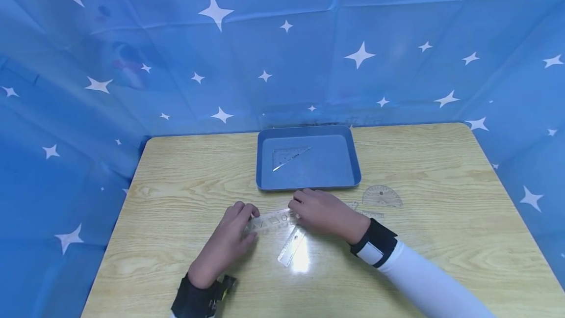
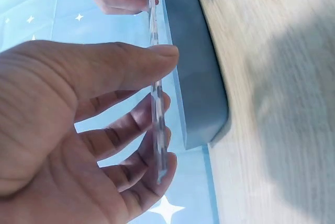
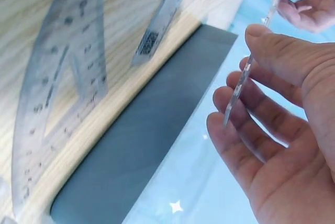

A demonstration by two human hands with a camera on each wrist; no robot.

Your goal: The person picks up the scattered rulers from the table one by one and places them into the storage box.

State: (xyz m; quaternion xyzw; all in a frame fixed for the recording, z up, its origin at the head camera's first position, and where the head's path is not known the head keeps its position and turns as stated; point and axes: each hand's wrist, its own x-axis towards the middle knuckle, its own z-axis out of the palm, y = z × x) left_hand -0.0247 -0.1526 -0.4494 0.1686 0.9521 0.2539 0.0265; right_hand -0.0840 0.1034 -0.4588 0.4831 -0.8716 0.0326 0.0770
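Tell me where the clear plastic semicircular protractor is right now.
In the head view, the clear protractor lies on the pale wood-grain table, right of the right hand, just off the near right corner of the blue rectangular tray.

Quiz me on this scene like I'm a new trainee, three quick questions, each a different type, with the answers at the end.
1. True or false: the protractor lies on the table, outside the blue tray.

2. What lies inside the tray?
A) a pair of scissors
B) a clear set square
C) a pencil

3. Fill in the blank: the left hand and the right hand both hold the same clear ____, which has cut-out shapes in it.

Key:
1. True
2. B
3. ruler
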